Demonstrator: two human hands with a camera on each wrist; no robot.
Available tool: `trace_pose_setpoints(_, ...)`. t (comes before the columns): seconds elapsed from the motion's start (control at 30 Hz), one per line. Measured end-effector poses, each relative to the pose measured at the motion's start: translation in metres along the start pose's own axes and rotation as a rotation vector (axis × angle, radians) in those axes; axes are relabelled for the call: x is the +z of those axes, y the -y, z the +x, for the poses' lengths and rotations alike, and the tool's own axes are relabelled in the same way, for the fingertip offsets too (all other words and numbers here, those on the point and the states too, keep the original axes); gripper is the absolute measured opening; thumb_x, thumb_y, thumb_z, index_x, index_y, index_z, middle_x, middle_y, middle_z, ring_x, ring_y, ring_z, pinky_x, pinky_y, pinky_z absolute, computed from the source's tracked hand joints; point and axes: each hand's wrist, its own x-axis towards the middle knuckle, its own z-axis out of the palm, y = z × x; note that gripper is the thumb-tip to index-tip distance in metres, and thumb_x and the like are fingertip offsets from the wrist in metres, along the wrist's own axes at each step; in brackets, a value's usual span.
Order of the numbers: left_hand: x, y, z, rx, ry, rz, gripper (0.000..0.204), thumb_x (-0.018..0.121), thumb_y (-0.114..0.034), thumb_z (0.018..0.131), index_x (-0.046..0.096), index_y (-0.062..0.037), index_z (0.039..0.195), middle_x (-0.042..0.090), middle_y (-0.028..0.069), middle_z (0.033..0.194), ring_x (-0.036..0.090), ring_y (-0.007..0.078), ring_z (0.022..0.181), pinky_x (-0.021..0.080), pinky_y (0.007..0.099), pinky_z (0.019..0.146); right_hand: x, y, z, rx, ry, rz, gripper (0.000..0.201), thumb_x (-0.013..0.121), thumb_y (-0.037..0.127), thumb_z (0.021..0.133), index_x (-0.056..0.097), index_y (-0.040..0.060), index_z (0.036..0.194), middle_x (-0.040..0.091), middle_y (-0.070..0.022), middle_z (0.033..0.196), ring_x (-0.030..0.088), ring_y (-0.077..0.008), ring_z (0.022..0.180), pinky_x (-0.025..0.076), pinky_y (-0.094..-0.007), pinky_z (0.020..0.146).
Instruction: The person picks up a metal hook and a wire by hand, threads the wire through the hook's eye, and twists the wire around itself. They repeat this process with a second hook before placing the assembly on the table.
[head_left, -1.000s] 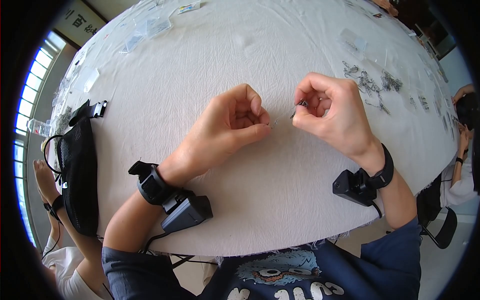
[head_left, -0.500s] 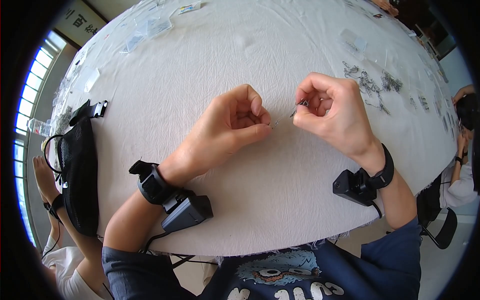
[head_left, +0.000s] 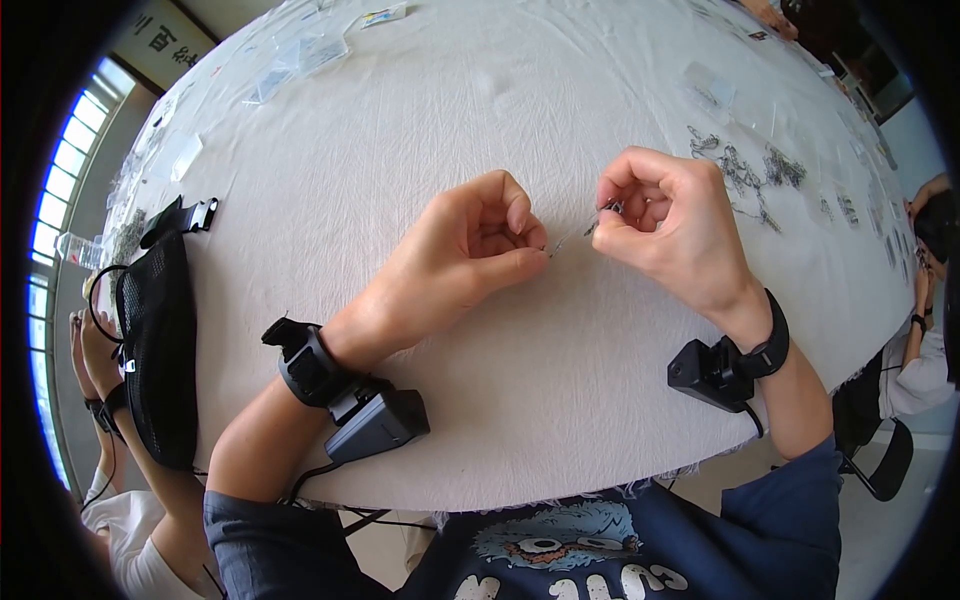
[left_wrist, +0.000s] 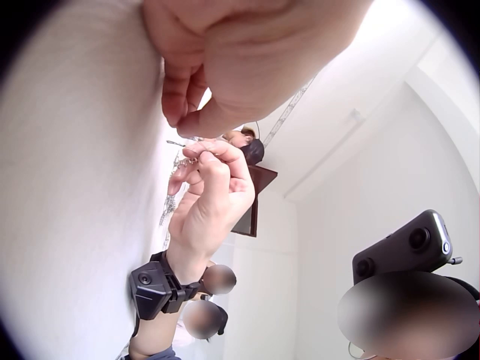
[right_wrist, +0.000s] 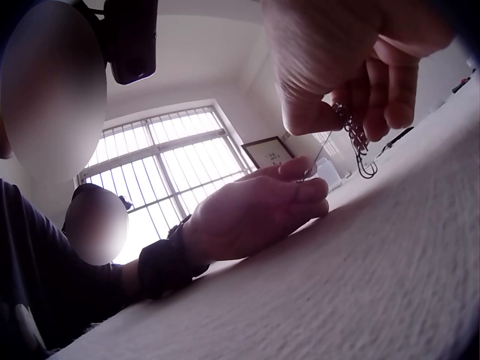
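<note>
Over the white tablecloth, my left hand [head_left: 455, 250] pinches a thin metal wire piece [head_left: 558, 243] between thumb and forefinger; its tip points toward the other hand. To its right, my right hand [head_left: 675, 225] holds a small bunch of fish hooks [head_left: 609, 209] between curled fingers and thumb. From the right wrist side, the hooks [right_wrist: 358, 146] hang below the fingers, dark, with bent ends and linked loops. A slim wire [right_wrist: 321, 154] spans between the two hands there. The left wrist view shows both hands' fingertips close together.
Tangled dark metal pieces [head_left: 738, 172] lie on the table beyond my right hand. Clear plastic boxes [head_left: 300, 65] stand at the far left, and a black mesh bag [head_left: 158, 350] lies at the left edge. Other people sit on both sides.
Both hands keep their grips and shift only very slightly to the right in the head view. At the left, another person's hands have come together beside the black bag.
</note>
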Motion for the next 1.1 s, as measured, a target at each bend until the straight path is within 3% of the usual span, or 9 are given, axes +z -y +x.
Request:
trace_pose_setpoints(0.43,0.001,0.001,-0.001,0.006,-0.004,-0.009,0.019,0.058,0.002,0.082,0.043,-0.0080,0.086,0.055,0.0014,0.090,0.050,0.0058,0.084,0.041,0.0212,0.079,-0.002,0.001,0.000,0.031,0.031,-0.003,0.011,0.065,0.007,0.067,0.058,-0.0003,0.069,0.056,-0.0029,0.056,0.052,-0.0055,0.051,0.042,-0.0205,0.048)
trace_pose_setpoints(0.63,-0.001,0.003,0.001,0.036,-0.031,-0.006,0.021,0.057,0.003,0.082,0.045,-0.0076,0.096,0.053,0.0005,0.090,0.050,0.0066,0.085,0.042,0.0215,0.078,-0.007,-0.002,0.005,0.097,0.124,0.211,0.007,0.063,0.005,0.077,0.060,-0.0017,0.080,0.060,-0.0029,0.067,0.057,-0.0069,0.060,0.048,-0.0205,0.055)
trace_pose_setpoints(0.83,-0.002,-0.002,-0.001,0.025,-0.006,0.030,0.028,0.055,0.002,0.082,0.049,-0.0064,0.108,0.051,-0.0014,0.086,0.049,0.0061,0.083,0.040,0.0204,0.075,-0.011,-0.002,0.008,0.160,0.247,0.401,0.016,0.059,0.005,0.085,0.060,-0.0054,0.098,0.063,-0.0061,0.076,0.060,-0.0096,0.065,0.051,-0.0218,0.058)
trace_pose_setpoints(1.1,-0.002,-0.004,-0.001,0.013,0.013,0.065,0.033,0.053,0.001,0.081,0.053,-0.0057,0.113,0.049,-0.0021,0.085,0.048,0.0060,0.082,0.039,0.0201,0.075,-0.011,0.000,0.009,0.148,0.243,0.445,0.017,0.055,0.003,0.088,0.060,-0.0063,0.102,0.065,-0.0094,0.081,0.061,-0.0108,0.067,0.051,-0.0232,0.061)
